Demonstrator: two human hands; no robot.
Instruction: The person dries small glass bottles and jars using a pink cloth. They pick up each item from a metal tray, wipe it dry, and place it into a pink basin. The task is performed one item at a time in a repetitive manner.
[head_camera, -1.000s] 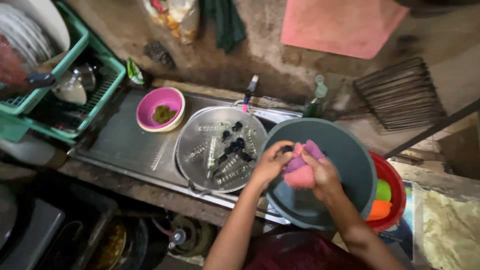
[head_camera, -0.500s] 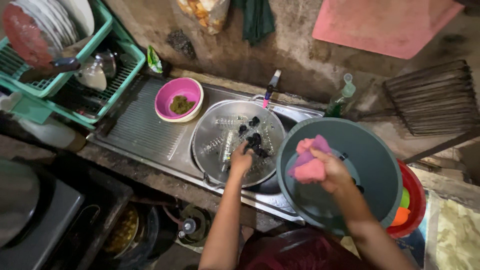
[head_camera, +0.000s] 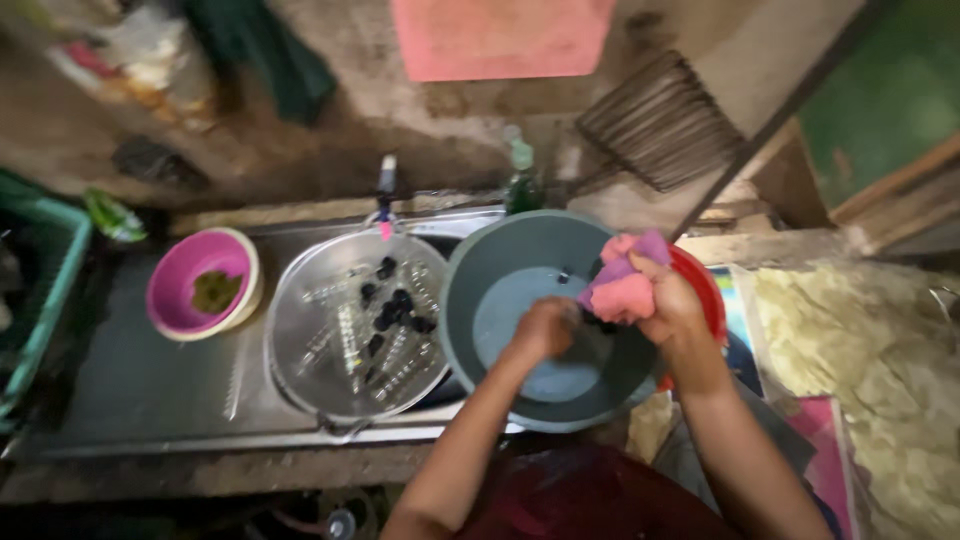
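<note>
The right hand is gripping a bunched pink cloth with a purple edge, fingers curled tightly around it, and is holding it over the far right rim of the grey basin. The left hand is reaching down inside the basin with the fingers folded in; it is blurred, so I cannot tell whether it is pinching anything or just touching the wet bottom. The basin is sitting at the right end of the steel sink worktop, partly over a red tub. Just beside it on the left a round metal tray is carrying clear little bottles and dark caps, and further left a pink bowl is holding something green. The cloth looks soft, light and probably soaked, so it is likely to sag and drip; a full-fist grip around its bunched middle suits it best
</note>
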